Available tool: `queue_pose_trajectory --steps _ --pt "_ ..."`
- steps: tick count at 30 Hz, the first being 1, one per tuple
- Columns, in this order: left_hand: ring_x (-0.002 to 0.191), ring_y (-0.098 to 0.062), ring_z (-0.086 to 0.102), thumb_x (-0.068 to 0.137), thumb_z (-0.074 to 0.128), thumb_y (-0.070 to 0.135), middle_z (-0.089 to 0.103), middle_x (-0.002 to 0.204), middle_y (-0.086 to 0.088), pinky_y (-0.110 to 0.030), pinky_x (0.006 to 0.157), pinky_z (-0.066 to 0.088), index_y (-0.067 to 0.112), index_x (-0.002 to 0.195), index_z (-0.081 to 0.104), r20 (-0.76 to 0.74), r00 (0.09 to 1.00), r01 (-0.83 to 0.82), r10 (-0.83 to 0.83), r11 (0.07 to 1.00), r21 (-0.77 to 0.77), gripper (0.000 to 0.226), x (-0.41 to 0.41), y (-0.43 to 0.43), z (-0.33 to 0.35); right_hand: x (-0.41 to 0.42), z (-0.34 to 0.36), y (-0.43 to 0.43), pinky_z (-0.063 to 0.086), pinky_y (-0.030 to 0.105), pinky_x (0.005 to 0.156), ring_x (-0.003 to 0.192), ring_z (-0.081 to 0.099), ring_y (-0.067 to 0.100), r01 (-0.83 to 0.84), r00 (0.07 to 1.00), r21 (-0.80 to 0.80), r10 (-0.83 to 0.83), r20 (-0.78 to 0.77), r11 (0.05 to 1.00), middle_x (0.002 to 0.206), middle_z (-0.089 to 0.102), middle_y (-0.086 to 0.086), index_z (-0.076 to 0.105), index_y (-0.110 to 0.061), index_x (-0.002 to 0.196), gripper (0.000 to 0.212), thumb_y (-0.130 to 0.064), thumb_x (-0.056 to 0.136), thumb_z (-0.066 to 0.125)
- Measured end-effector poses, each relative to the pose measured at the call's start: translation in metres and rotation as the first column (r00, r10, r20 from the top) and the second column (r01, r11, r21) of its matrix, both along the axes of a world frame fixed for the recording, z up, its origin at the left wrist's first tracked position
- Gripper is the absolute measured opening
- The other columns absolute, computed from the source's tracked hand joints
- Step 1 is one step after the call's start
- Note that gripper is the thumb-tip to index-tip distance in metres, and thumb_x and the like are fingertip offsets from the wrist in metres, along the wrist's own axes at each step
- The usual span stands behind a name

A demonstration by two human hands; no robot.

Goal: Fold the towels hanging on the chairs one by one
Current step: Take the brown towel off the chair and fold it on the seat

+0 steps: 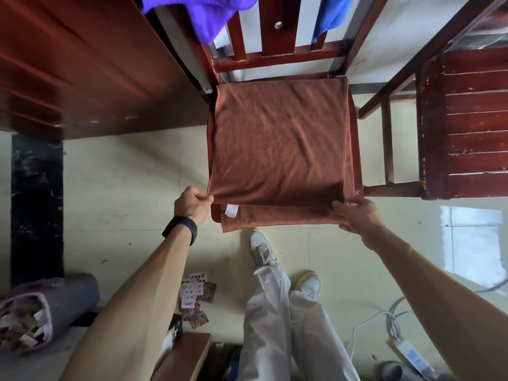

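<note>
No text is legible; playing cards (192, 291) show only spade and diamond pips.

Open floor (123, 174) gives me room near left; the table (96, 64) walls the far left, chair slats (275, 42) the far side, a second chair (472, 119) the right.

A brown towel (280, 144) lies flat on the seat of a red chair (275, 60). The left hand (191, 203) pinches its near left corner. The right hand (357, 214) holds its near right corner. A purple towel (203, 12) and a blue towel (331, 15) hang on the chair back.
</note>
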State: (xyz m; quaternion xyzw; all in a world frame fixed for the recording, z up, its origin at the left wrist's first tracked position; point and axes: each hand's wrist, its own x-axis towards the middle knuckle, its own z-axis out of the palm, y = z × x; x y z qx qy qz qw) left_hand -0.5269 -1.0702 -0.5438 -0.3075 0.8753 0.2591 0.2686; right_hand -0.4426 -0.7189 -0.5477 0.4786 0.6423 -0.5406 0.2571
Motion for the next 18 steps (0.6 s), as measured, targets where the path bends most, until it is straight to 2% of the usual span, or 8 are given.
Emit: queue_pose_trajectory --steps 2,4,6,8,11,14,16,18 --pt "0.086 -0.023 0.060 0.085 0.071 0.024 0.063 0.091 -0.001 -0.026 0.077 0.042 0.018 0.086 0.061 -0.024 0.986 -0.161 0.167 0.976 0.148 0.011 0.002 0.002 0.009 -0.002 0.011 0.001 0.056 0.026 0.059 0.077 0.071 0.018 0.073 0.996 -0.036 -0.074 -0.045 0.997 0.095 0.073 0.008 0.063 -0.010 0.109 0.020 -0.017 0.092 0.071" --pt "0.075 -0.017 0.056 0.089 0.068 0.020 0.060 0.083 0.001 -0.030 0.078 0.042 0.018 0.085 0.064 0.141 0.932 -0.361 0.333 0.850 0.382 0.006 0.012 0.005 0.027 0.001 0.023 0.003 0.056 0.026 0.059 0.070 0.068 0.017 0.125 0.988 -0.049 -0.129 -0.089 0.991 0.088 0.070 0.006 0.062 -0.012 0.105 0.013 -0.016 0.094 0.068" --pt "0.077 -0.013 0.055 0.091 0.065 0.022 0.059 0.084 0.003 -0.032 0.082 0.042 0.021 0.087 0.064 0.286 0.881 -0.472 0.377 0.749 0.466 0.004 0.026 0.003 0.039 0.010 0.031 0.007 0.055 0.030 0.066 0.072 0.067 0.019 0.142 0.985 -0.036 -0.145 -0.098 0.989 0.087 0.069 0.007 0.062 -0.010 0.108 0.015 -0.018 0.096 0.066" --pt "0.085 -0.014 0.058 0.091 0.065 0.023 0.062 0.091 0.002 -0.034 0.086 0.041 0.022 0.090 0.064 0.293 0.875 -0.483 0.386 0.739 0.470 0.001 0.043 0.000 0.038 0.025 0.029 0.012 0.054 0.033 0.069 0.074 0.067 0.022 0.134 0.987 -0.006 -0.134 -0.089 0.991 0.088 0.069 0.008 0.063 -0.009 0.106 0.014 -0.019 0.096 0.064" --pt "0.098 -0.016 0.058 0.089 0.068 0.024 0.065 0.101 0.001 -0.036 0.090 0.043 0.020 0.100 0.067 0.308 0.866 -0.496 0.395 0.759 0.422 0.011 0.069 0.000 0.021 0.046 0.014 0.015 0.058 0.044 0.080 0.082 0.069 0.027 0.070 0.997 0.080 -0.068 -0.019 0.994 0.090 0.070 0.009 0.064 -0.012 0.100 0.008 -0.018 0.095 0.066" --pt "0.097 -0.020 0.059 0.085 0.072 0.021 0.066 0.102 -0.005 -0.035 0.086 0.047 0.020 0.089 0.069 0.286 0.880 -0.468 0.379 0.797 0.382 0.005 0.083 0.006 0.001 0.060 -0.013 0.017 0.057 0.049 0.091 0.092 0.069 0.028 -0.044 0.997 0.149 0.034 0.070 0.988 0.094 0.072 0.006 0.069 -0.021 0.090 0.008 -0.026 0.089 0.074" --pt "0.091 -0.022 0.061 0.072 0.079 0.025 0.068 0.093 -0.007 -0.035 0.083 0.049 0.020 0.080 0.069 0.234 0.886 -0.462 0.400 0.802 0.378 0.014 0.084 0.009 -0.012 0.063 -0.031 0.017 0.056 0.048 0.092 0.095 0.067 0.028 -0.088 0.992 0.162 0.072 0.104 0.983 0.101 0.071 0.005 0.067 -0.025 0.087 0.012 -0.032 0.085 0.077" --pt "0.087 -0.023 0.060 0.054 0.075 0.031 0.067 0.088 -0.010 -0.037 0.083 0.048 0.018 0.075 0.066 0.216 0.883 -0.469 0.416 0.786 0.403 0.026 0.082 0.011 -0.021 0.060 -0.039 0.014 0.056 0.044 0.087 0.091 0.065 0.027 -0.057 0.996 0.145 0.046 0.079 0.988 0.095 0.068 0.006 0.063 -0.022 0.086 0.017 -0.030 0.084 0.077"
